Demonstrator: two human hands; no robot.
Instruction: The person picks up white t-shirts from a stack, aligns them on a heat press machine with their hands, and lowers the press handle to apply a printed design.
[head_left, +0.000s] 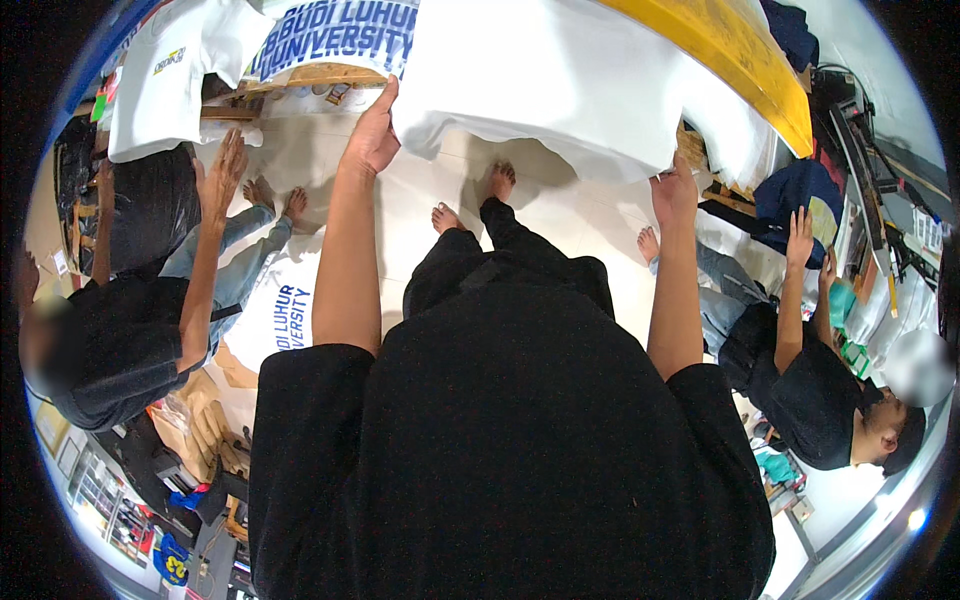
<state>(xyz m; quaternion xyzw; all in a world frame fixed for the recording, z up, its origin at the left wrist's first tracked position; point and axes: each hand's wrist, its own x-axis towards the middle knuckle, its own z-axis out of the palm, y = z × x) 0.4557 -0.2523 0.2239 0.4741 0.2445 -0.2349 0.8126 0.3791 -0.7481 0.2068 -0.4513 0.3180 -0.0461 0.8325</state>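
Observation:
A broad white T-shirt [540,90] spans the top of the view, its lower edge hanging loose in waves. At its left end, my left hand [375,135] grips the edge with the thumb pointing up, beside a white shirt with large blue lettering [340,42]. My right hand [675,190] pinches the right lower corner of the plain cloth; its fingertips are partly hidden by the fabric. Both my arms stretch forward, well apart.
A yellow curved bar [750,70] runs along the far right. Co-workers stand on either side, one hand [222,175] raised at left, another hand [800,238] near dark blue cloth [790,200] at right. Another lettered white shirt [275,310] lies left. Tiled floor [590,215] shows below.

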